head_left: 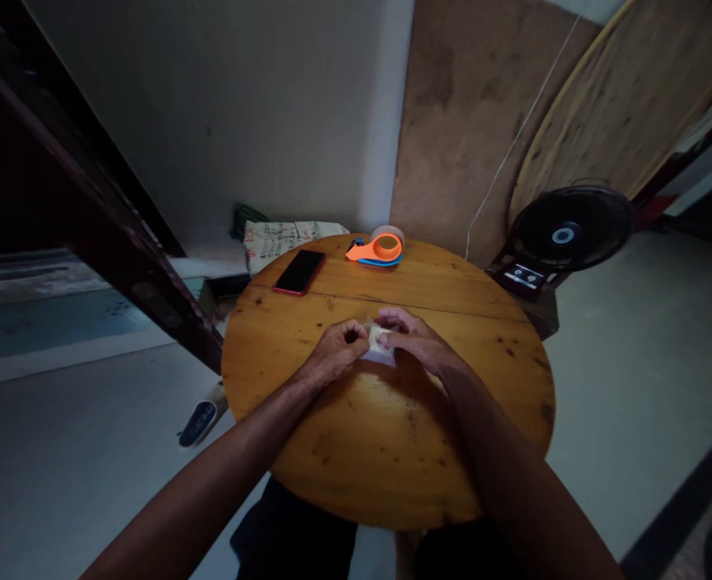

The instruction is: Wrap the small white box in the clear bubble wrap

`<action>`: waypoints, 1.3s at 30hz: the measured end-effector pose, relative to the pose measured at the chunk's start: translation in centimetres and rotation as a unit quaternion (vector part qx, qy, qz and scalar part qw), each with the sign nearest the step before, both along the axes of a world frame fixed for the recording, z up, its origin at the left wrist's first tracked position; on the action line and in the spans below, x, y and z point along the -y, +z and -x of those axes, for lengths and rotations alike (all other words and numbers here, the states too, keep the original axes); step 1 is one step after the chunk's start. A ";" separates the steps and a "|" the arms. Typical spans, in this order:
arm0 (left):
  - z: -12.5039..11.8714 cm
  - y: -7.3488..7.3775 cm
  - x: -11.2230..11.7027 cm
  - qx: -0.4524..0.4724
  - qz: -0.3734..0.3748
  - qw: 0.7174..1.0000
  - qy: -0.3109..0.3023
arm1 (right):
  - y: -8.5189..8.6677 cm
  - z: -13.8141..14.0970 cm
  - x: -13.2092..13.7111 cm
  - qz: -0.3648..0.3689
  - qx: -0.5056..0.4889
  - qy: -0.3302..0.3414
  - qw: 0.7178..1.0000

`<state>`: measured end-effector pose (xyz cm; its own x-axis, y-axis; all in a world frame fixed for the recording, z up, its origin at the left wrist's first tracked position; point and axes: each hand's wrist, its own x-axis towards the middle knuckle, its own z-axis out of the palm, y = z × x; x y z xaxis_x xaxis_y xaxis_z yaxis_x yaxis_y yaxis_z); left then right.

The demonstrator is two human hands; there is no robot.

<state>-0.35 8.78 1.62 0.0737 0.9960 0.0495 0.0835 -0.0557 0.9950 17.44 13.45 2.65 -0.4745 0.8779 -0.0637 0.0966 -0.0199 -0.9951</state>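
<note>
Between my hands, over the middle of the round wooden table (392, 451), is a small white packet (378, 348) that looks like clear plastic with something pale inside. Its left edge is pinched by the closed fingers of my left hand (339, 348). From the other side my right hand (415, 340) grips it, thumb on its face and fingers curled behind its far edge. What the packet contains is too small to make out.
An orange and blue tape dispenser (380, 248) and a red-edged phone (299, 272) lie toward the table's far side. Behind them is a printed sack (289, 240) by the wall. A black round fan-like appliance (565, 229) stands beyond the table's right edge.
</note>
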 end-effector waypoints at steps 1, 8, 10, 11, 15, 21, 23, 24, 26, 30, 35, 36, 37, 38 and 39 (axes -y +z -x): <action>0.0 0.0 0.0 -0.003 0.000 1.000 -0.001 | 0.0 0.0 0.1 -0.003 0.010 -0.001 1.000; -0.1 0.2 0.1 0.015 -0.004 1.000 -0.001 | 0.3 -0.4 -0.1 0.026 -0.034 -0.018 0.999; -0.1 0.4 0.2 0.019 0.003 1.000 -0.004 | 0.3 -0.7 -0.5 0.017 -0.042 -0.052 0.998; -0.1 0.5 0.2 0.020 0.007 1.000 -0.004 | 0.4 -0.8 -0.6 0.009 -0.039 -0.064 0.997; 0.1 0.6 0.3 0.020 0.005 1.000 0.011 | 0.6 -0.9 -0.8 -0.010 -0.016 -0.079 0.997; 0.1 0.4 0.2 0.025 -0.018 0.999 0.022 | 0.8 -0.8 -0.6 -0.008 -0.019 -0.100 0.995; 0.0 0.2 0.2 0.034 -0.035 0.998 0.033 | 0.8 -0.9 -0.7 -0.009 -0.026 -0.106 0.994; 0.0 0.0 0.2 0.035 -0.043 0.998 0.037 | 0.8 -0.9 -0.7 -0.010 -0.031 -0.106 0.994; -0.1 -0.2 0.1 0.026 -0.057 0.997 0.042 | 0.8 -1.0 -0.8 -0.012 -0.043 -0.102 0.994; -0.2 -0.5 0.2 -0.017 -0.091 0.995 0.049 | 0.4 -0.8 -0.9 -0.026 -0.052 -0.102 0.993; -0.2 -0.7 0.3 -0.068 -0.124 0.989 0.044 | -0.4 -0.5 -1.2 -0.057 -0.035 -0.103 0.992; -0.2 -0.8 0.3 -0.079 -0.133 0.987 0.041 | -0.6 -0.4 -1.3 -0.063 -0.027 -0.104 0.992; -0.1 -0.8 0.3 -0.092 -0.143 0.985 0.039 | -0.7 -0.4 -1.3 -0.068 -0.020 -0.104 0.992; -0.1 -0.9 0.3 -0.108 -0.154 0.982 0.037 | -0.8 -0.3 -1.4 -0.072 -0.015 -0.105 0.992; 0.0 -0.9 0.4 -0.127 -0.165 0.977 0.034 | -0.9 -0.3 -1.4 -0.076 -0.011 -0.106 0.991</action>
